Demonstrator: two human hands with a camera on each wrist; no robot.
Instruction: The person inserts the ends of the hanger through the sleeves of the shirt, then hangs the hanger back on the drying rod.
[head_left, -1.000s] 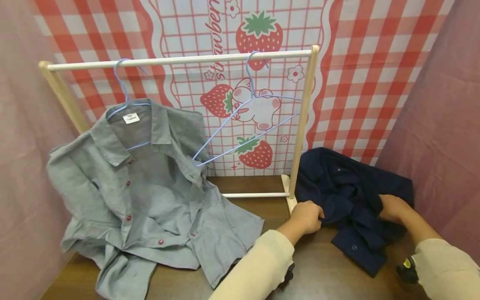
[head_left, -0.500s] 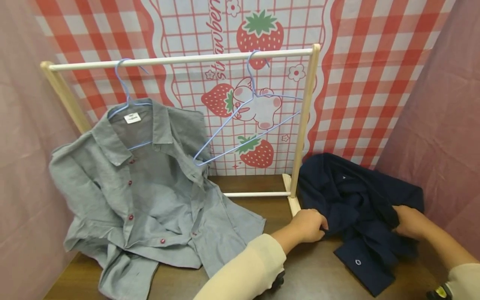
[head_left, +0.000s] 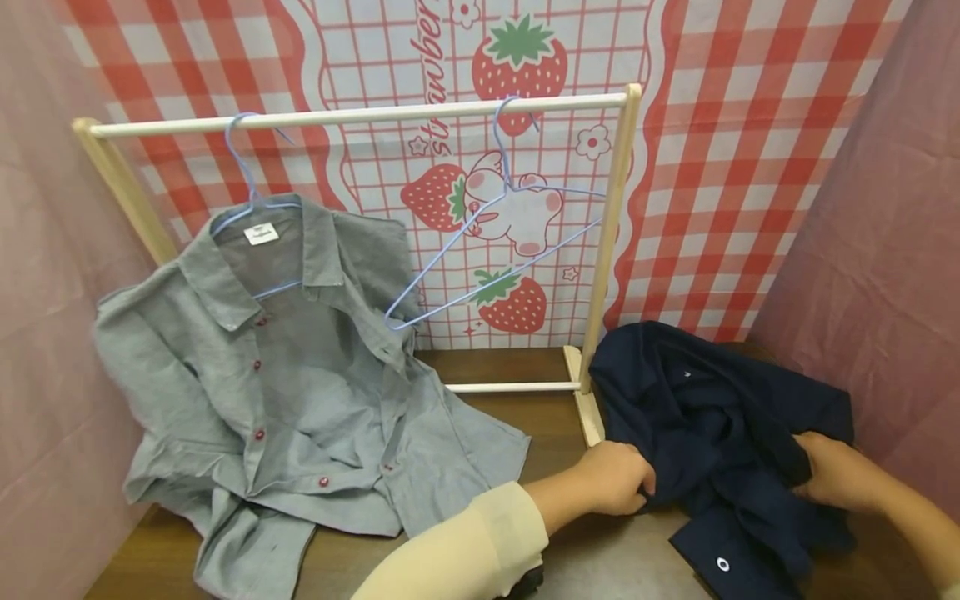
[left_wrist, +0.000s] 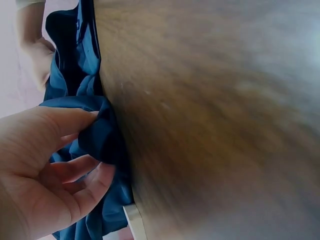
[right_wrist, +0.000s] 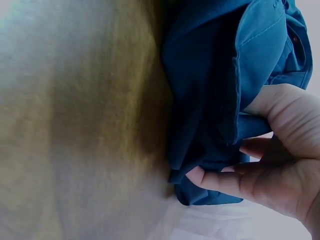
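A crumpled navy shirt (head_left: 697, 425) lies on the right side of the table, beside the foot of the rack. My left hand (head_left: 617, 479) pinches its left edge; in the left wrist view a fold of the cloth sits between thumb and fingers of that hand (left_wrist: 60, 170). At the shirt's right side, my right hand (head_left: 840, 471) grips the fabric. The right wrist view has this hand (right_wrist: 280, 155) with its thumb behind a stitched edge and its fingertips on the cloth below. A strip with a pale ring-shaped mark hangs toward the front.
A wooden rack (head_left: 360, 117) stands at the back. From its rail hang a grey shirt (head_left: 315, 417) on a blue hanger and a bare blue hanger (head_left: 450, 250). Pink cloth (head_left: 847, 250) closes off the right side, and a checked strawberry cloth (head_left: 712, 167) the back.
Both hands have drawn the navy shirt toward the front of the table. The right hand has also moved rightward, spreading the shirt a little wider. Grey shirt and hangers stay put.
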